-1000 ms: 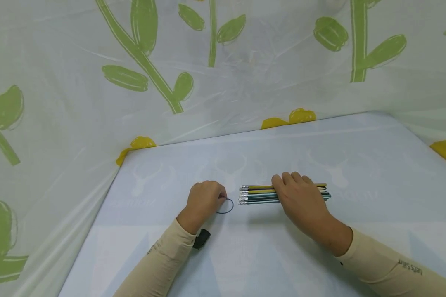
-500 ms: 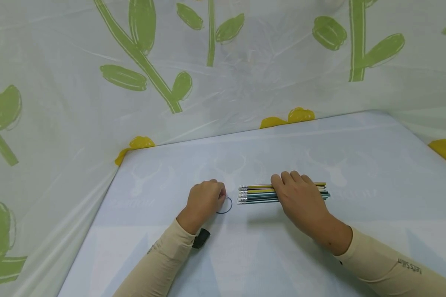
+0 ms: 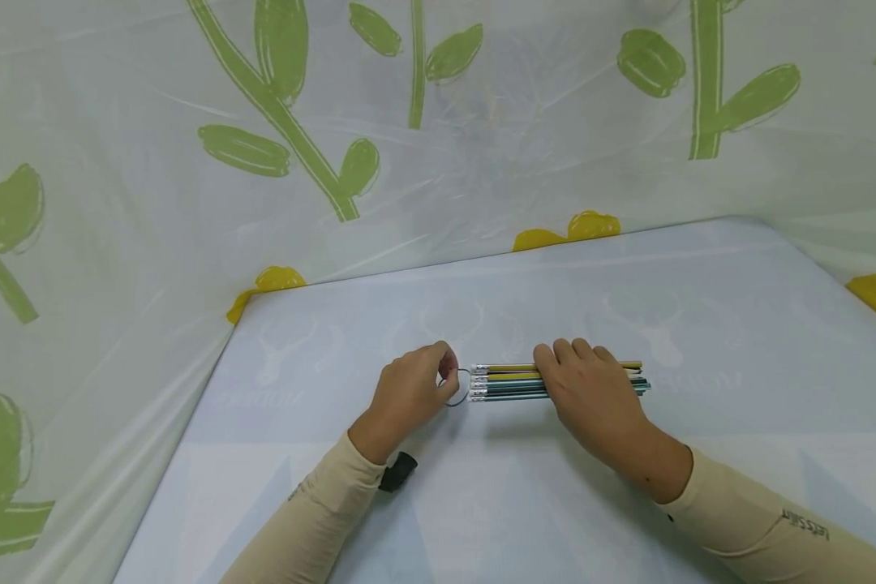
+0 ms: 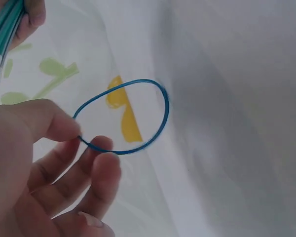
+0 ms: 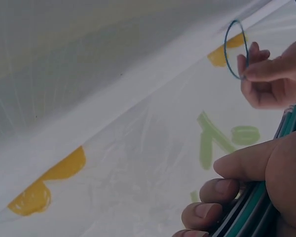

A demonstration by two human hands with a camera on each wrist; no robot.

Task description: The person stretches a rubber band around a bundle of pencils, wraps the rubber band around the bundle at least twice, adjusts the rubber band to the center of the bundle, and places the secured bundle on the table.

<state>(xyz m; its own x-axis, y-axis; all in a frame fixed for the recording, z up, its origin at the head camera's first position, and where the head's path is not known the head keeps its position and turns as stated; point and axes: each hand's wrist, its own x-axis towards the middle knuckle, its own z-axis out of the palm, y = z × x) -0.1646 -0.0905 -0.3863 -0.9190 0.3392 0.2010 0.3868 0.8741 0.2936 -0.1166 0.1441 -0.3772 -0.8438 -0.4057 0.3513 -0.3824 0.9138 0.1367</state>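
On the left, the left hand pinches a thin blue rubber band between thumb and fingertips. In the left wrist view the loop stands out beyond the fingers as an open oval, clear of the tabletop. Seen from the head camera, the band hangs just beside the eraser ends of the pencils, between the hand and the bundle; whether it touches them cannot be told.

A small black object sits by the left wrist, at the cuff of the beige sleeve.

To the right, the pencils lie side by side in a flat bundle on the tabletop, yellow ones at the far side, teal and green ones nearer, white eraser tips pointing left. The right hand rests on top of their middle and right part, its fingers curled over and around the bundle; the right wrist view shows thumb and fingertips closed about the teal shafts.

Farthest right, the right sleeve bears small dark lettering, too small to read surely. The tabletop's pale cover carries faint deer-head prints.
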